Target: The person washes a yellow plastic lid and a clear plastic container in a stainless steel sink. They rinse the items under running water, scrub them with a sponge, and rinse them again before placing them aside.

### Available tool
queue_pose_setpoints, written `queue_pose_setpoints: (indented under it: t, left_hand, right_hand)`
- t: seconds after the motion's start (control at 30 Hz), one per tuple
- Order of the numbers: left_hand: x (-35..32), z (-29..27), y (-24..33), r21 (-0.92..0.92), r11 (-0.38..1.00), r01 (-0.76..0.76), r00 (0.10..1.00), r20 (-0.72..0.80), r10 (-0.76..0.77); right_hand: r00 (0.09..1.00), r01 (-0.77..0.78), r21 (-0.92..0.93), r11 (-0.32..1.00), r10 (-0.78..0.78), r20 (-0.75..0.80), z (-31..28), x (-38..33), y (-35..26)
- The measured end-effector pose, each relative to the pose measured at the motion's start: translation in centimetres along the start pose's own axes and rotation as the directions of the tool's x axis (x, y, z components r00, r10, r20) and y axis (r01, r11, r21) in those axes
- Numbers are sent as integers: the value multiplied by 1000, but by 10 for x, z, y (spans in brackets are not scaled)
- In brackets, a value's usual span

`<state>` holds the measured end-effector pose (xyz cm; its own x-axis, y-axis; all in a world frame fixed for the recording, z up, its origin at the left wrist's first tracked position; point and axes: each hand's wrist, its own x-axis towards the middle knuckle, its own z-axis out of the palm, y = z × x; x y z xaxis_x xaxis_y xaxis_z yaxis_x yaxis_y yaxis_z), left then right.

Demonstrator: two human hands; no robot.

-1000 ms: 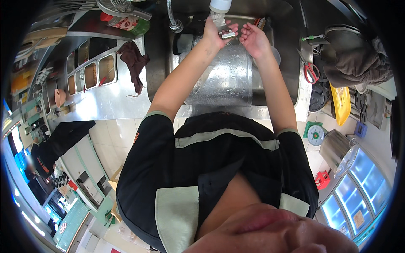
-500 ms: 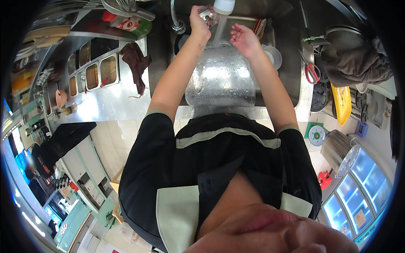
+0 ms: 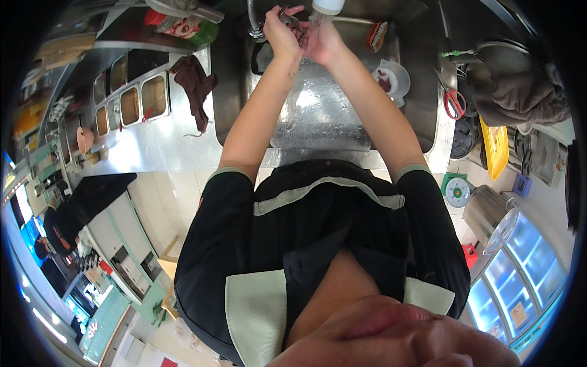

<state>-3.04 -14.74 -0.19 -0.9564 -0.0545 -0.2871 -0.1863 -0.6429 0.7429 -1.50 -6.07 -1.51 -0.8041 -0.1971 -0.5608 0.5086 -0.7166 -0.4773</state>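
Near the sink's far side, my left hand [image 3: 281, 38] is closed around a small, dark, shiny metal piece [image 3: 288, 21]; its exact kind is hidden by the fingers. Against it, directly under the white tap head [image 3: 328, 7], lies my right hand [image 3: 323, 43], palm up, its fingers apart and partly blurred by running water. The two hands touch at the wrist side. Below my forearms, a large clear plastic container [image 3: 321, 136] with wet walls rests in the steel sink [image 3: 235, 113].
An orange-brown scrub brush [image 3: 377, 37] and a white bowl [image 3: 398, 82] with dark reddish bits stand at the right of the sink. Red-handled scissors [image 3: 454, 105] lie beyond its right rim. A dark brown cloth [image 3: 194, 92] and metal food pans [image 3: 129, 105] are on the left counter.
My right hand has moved left and up, under the water and against my left hand. The left hand has shifted slightly left, and the white bowl shows more fully.
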Motion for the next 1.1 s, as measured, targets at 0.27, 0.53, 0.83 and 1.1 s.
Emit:
queue_pose_setpoints:
  t: [0.27, 0.53, 0.83, 1.1]
  left_hand:
    - [-11, -65, 21, 471, 878, -82, 966, 256, -46]
    - [15, -246, 24, 663, 565, 491, 862, -278, -423]
    - [38, -368, -114, 886, -462, 39, 914, -218, -341]
    - [63, -338, -183, 902, -390, -183, 846, -58, -530]
  right_hand:
    - [985, -17, -323, 946, 71, 159, -10, -23, -18]
    - [616, 182, -672, -718, -450, 647, -42, -20, -21]
    - [681, 78, -272, -959, -148, 717, -59, -74, -47]
    - [533, -161, -892, -423, -798, 282, -87, -103, -50]
